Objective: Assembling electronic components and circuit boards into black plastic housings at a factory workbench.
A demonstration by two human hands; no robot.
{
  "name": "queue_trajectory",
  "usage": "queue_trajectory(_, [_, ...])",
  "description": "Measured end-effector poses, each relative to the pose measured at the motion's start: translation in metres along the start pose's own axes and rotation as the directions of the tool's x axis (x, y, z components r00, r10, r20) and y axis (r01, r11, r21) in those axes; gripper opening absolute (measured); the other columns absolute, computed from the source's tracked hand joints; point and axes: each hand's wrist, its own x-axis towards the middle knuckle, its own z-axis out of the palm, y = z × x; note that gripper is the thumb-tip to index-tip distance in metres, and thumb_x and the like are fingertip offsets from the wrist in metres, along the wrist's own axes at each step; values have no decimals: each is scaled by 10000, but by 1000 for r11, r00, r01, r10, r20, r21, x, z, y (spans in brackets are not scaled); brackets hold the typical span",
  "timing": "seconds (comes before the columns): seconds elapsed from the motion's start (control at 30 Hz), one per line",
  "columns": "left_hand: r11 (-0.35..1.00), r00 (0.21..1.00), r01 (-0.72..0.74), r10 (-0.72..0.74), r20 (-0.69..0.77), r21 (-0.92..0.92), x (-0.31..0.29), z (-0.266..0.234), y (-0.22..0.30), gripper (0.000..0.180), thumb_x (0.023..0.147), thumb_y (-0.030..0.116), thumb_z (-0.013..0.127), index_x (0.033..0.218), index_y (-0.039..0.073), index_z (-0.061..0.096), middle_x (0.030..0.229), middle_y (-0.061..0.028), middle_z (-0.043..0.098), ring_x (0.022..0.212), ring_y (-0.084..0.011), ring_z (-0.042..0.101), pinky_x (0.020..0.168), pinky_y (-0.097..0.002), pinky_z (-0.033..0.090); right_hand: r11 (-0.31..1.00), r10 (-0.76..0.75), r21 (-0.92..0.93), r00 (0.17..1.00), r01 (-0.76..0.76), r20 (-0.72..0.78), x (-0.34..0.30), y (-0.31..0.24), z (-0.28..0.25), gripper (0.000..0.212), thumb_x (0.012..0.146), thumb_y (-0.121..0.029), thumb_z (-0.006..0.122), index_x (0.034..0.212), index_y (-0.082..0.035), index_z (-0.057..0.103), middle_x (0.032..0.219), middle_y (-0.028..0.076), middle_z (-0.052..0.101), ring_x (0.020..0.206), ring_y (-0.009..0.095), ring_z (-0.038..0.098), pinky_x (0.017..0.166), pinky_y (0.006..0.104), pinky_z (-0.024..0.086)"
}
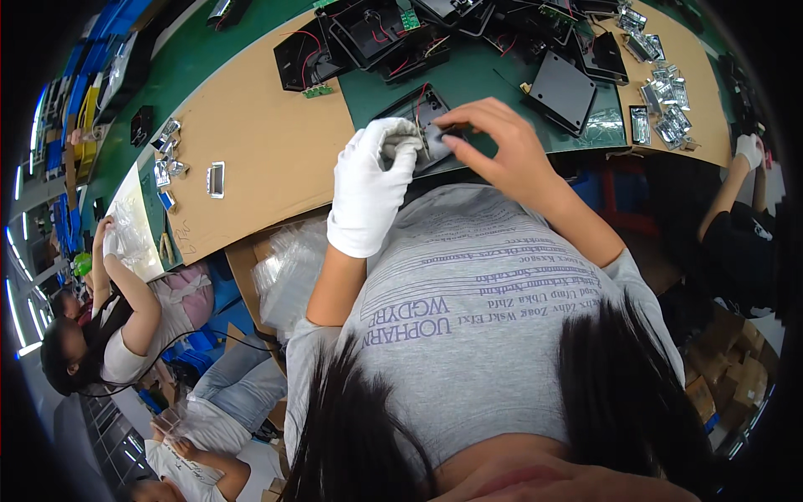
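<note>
A black plastic housing [408, 106] with a thin red wire lies at the table edge, close in front of my body. White-gloved, my left hand [366, 188] is curled at its left side. The glove's thumb and fingertips close over a small thin piece beside the wire, too covered to name. From the right my bare right hand [510, 155] reaches over the housing. Its thumb and index finger come together at the housing's right side, on something dark that I cannot make out. The fingers hide much of the housing's inside.
Black housings [376, 38] with red wires and green circuit boards pile up at the back. A flat black cover [562, 92] lies to the right. Shiny metal parts [669, 105] sit on right-hand cardboard, more on the left cardboard [268, 125]. Co-workers [138, 335] are on both sides.
</note>
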Motion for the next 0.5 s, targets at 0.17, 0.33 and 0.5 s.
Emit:
queue_trajectory(0.17, [1000,1000,12,-13,17,16,-4,1,-2,187,880,3,671,1062,35,701,922,-79,711,758,-172,629,719,-289,526,995,95,13,995,-95,13,2,-1,-4,299,913,-107,720,1208,-61,727,961,50,733,898,149,630,768,265,490])
queue_trajectory(0.33, [990,992,-124,124,-1,-71,3,4,-1,199,889,-37,628,1065,28,696,961,-80,726,761,-169,629,745,-284,531,950,275,117,954,-289,121,9,-5,3,259,939,-106,684,1188,-54,733,983,50,739,874,152,631,790,268,494])
queue_trajectory(0.5, [986,973,-102,72,-217,-129,5,-9,1,201,906,-51,599,1067,16,698,994,-68,740,767,-150,618,759,-274,529,870,324,371,944,-325,67,23,13,4,246,964,-119,648,1184,-52,734,994,45,738,830,151,637,766,269,501])
